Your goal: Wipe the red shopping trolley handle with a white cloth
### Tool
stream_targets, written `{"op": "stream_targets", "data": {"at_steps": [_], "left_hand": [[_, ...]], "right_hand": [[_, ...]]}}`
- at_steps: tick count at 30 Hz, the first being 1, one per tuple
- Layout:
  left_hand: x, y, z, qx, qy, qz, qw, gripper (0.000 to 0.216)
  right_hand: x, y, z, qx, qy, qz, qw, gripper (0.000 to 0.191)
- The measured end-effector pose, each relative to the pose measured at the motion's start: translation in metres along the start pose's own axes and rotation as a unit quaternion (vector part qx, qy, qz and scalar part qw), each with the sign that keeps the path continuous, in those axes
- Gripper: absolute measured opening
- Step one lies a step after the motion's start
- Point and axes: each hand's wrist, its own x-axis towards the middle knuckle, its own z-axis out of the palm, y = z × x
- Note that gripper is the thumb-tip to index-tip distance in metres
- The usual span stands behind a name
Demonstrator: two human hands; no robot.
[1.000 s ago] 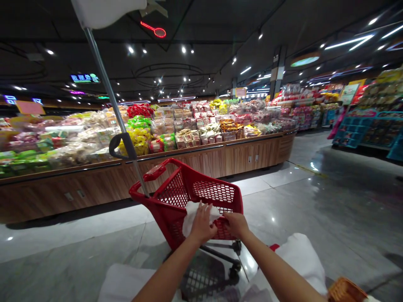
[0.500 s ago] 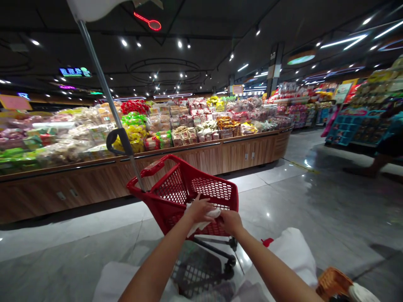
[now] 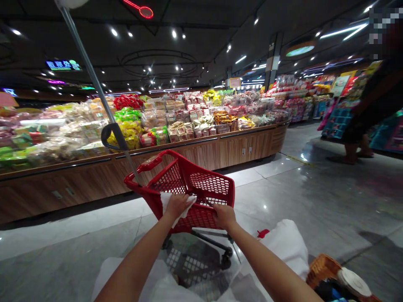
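A small red plastic shopping cart (image 3: 204, 188) stands on the shiny floor in front of me. My left hand (image 3: 176, 205) presses a white cloth (image 3: 166, 200) against the cart's near rim, fingers curled on it. My right hand (image 3: 224, 214) grips the rim at the cart's near right corner. A metal pole (image 3: 94, 88) with a black hook rises from the cart's left side.
A long wooden display counter (image 3: 195, 153) piled with packaged snacks runs behind the cart. A person (image 3: 368, 100) stands at the right by blue shelving. A wicker basket (image 3: 327, 272) and white cloth sit at the bottom right, near my lap.
My left hand slid the white cloth leftward along the cart's near rim. The view swung slightly, and a person came into sight on the right.
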Motion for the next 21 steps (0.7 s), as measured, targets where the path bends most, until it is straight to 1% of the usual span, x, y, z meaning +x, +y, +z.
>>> {"op": "stream_targets", "data": {"at_steps": [3, 4, 5, 6, 7, 8, 9, 11, 13, 14, 15, 16, 17, 18, 19, 21], "left_hand": [[0.010, 0.063, 0.010, -0.036, -0.012, 0.013, 0.999, 0.036], [0.013, 0.082, 0.013, -0.047, -0.014, 0.006, 0.999, 0.036], [0.016, 0.096, 0.016, -0.055, -0.013, -0.001, 0.998, 0.036], [0.018, 0.103, 0.018, -0.060, -0.014, -0.001, 0.998, 0.035], [0.020, 0.103, 0.019, -0.062, -0.015, 0.004, 0.998, 0.034], [0.020, 0.095, 0.018, -0.059, -0.018, 0.012, 0.998, 0.033], [0.019, 0.079, 0.016, -0.052, -0.024, 0.026, 0.998, 0.032], [0.013, 0.033, 0.007, -0.028, -0.033, 0.006, 0.999, 0.031], [0.004, -0.020, -0.007, 0.002, -0.041, -0.037, 0.998, 0.029], [-0.001, -0.044, -0.015, 0.009, -0.035, -0.042, 0.998, 0.029], [-0.006, -0.062, -0.022, 0.020, -0.023, -0.059, 0.998, 0.031], [-0.011, -0.075, -0.029, 0.028, -0.010, -0.068, 0.997, 0.031], [-0.015, -0.081, -0.034, 0.034, 0.004, -0.076, 0.997, 0.032], [-0.017, -0.080, -0.037, 0.038, 0.016, -0.085, 0.996, 0.032], [-0.018, -0.073, -0.038, 0.038, 0.026, -0.092, 0.995, 0.033], [-0.016, -0.044, -0.032, 0.029, 0.034, -0.100, 0.994, 0.035]], "right_hand": [[0.002, -0.007, 0.004, 0.006, 0.001, 0.019, 1.000, 0.018], [0.002, -0.008, 0.005, 0.006, -0.004, 0.021, 1.000, 0.018], [0.002, -0.007, 0.005, 0.005, -0.008, 0.022, 1.000, 0.017], [0.002, -0.005, 0.005, 0.005, -0.010, 0.019, 1.000, 0.017], [0.003, -0.002, 0.005, 0.006, -0.010, 0.009, 1.000, 0.018], [0.003, 0.002, 0.004, 0.007, -0.010, -0.005, 1.000, 0.019], [0.004, 0.006, 0.003, 0.008, -0.010, -0.021, 1.000, 0.020], [0.006, 0.016, 0.000, 0.004, -0.017, -0.046, 0.999, 0.022], [0.008, 0.025, -0.004, -0.006, -0.028, -0.049, 0.998, 0.022], [0.010, 0.029, -0.007, -0.010, -0.034, -0.047, 0.998, 0.022], [0.012, 0.033, -0.009, -0.012, -0.039, -0.046, 0.998, 0.022], [0.014, 0.037, -0.011, -0.014, -0.043, -0.046, 0.998, 0.020], [0.015, 0.040, -0.013, -0.017, -0.046, -0.045, 0.998, 0.019], [0.017, 0.041, -0.014, -0.021, -0.047, -0.043, 0.998, 0.018], [0.018, 0.042, -0.014, -0.026, -0.043, -0.040, 0.998, 0.018], [0.022, 0.037, -0.011, -0.033, -0.029, -0.033, 0.998, 0.024]]}}
